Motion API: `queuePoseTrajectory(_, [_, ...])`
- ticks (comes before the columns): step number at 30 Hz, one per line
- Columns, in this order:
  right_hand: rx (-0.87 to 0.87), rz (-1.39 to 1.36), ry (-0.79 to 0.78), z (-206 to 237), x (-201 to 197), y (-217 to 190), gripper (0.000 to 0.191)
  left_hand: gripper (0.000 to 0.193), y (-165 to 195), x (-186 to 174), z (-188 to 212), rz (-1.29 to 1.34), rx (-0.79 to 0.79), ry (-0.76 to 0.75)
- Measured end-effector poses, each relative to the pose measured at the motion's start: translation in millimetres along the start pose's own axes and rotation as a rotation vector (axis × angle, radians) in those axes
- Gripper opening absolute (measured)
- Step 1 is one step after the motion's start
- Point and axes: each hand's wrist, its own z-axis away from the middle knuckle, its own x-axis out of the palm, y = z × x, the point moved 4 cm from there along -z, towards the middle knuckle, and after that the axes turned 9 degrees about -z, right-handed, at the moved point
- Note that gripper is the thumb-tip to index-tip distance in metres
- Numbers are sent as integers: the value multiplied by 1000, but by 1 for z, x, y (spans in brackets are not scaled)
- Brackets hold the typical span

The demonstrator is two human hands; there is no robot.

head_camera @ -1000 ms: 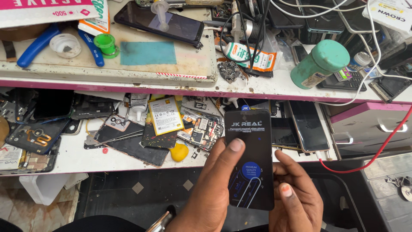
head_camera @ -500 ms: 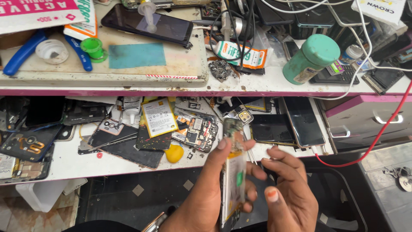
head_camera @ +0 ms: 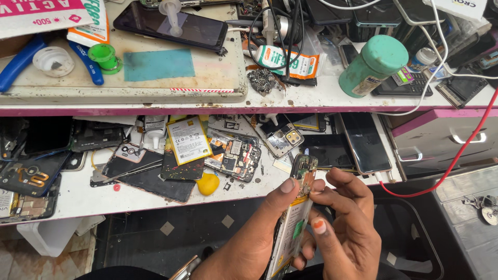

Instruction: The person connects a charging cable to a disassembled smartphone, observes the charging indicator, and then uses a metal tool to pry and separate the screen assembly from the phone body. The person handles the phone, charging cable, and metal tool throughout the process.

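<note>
My left hand (head_camera: 254,233) clamps the opened phone with its bare circuit board and yellow-edged battery (head_camera: 295,218) edge-on, off the lower white shelf's (head_camera: 78,197) front edge, my right hand (head_camera: 345,223) pinching its side, so I judge I'm inspecting its innards, and steady prying comes next.

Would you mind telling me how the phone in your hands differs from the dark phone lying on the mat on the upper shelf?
The opened phone is held edge-on between the left hand and right hand; the dark phone lies flat on the mat. The opened phone shows its battery and circuit board; the dark phone shows only an unlit screen. A clear suction cup sits on the dark phone, none on the opened phone. Both are slim rectangular handsets.
</note>
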Motion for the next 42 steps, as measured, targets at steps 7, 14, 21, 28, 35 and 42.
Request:
queuePoseTrajectory(7, [0, 86, -4, 2, 3, -1, 29, 68, 2, 2, 1, -30, -17, 0])
queuePoseTrajectory(14, [60, -109, -81, -3, -8, 17, 27, 79, -2, 0, 5, -302, -155, 53])
queuePoseTrajectory(21, [71, -347, 3, -1, -16, 26, 29, 92, 4, 3, 4, -337, -154, 99])
queuePoseTrajectory(28, [-42, 128, -98, 2, 15, 2, 44, 87, 12, -2, -1, -87, -35, 298])
queuePoseTrajectory(35, [36, 182, -104, 2, 21, 6, 46, 85, 12, -1, -1, -71, -25, 240])
queuePoseTrajectory(42, [59, 198, -57, 6, 22, 5, 33, 82, 5, -2, 0, 3, -37, 239])
